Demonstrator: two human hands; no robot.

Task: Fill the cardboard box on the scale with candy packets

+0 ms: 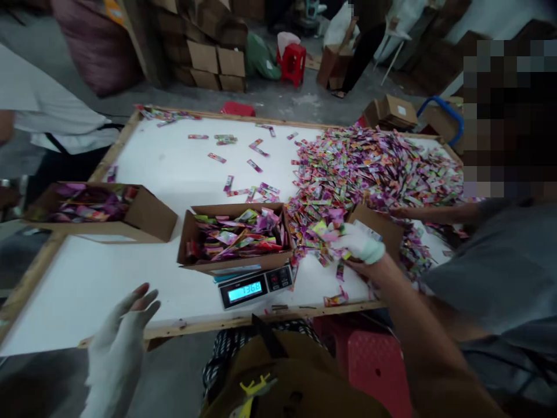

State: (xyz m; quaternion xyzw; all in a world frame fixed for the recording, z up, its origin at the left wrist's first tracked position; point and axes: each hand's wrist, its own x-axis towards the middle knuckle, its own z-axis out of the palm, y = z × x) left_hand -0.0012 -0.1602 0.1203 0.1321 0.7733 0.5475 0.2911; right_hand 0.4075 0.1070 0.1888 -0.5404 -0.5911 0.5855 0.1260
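Left hand (119, 337) empty, right hand (359, 241) at packet pile (369, 168)
Left fingers apart over near edge of worktop (130, 273); right grip cannot be told; filled carton (270, 261) lies left of right fingers, long axis along that edge; pile nearer right hand, reaching far edge

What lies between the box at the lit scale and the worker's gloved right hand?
Loose packets lie on the table between that box and the right hand, in the head view.
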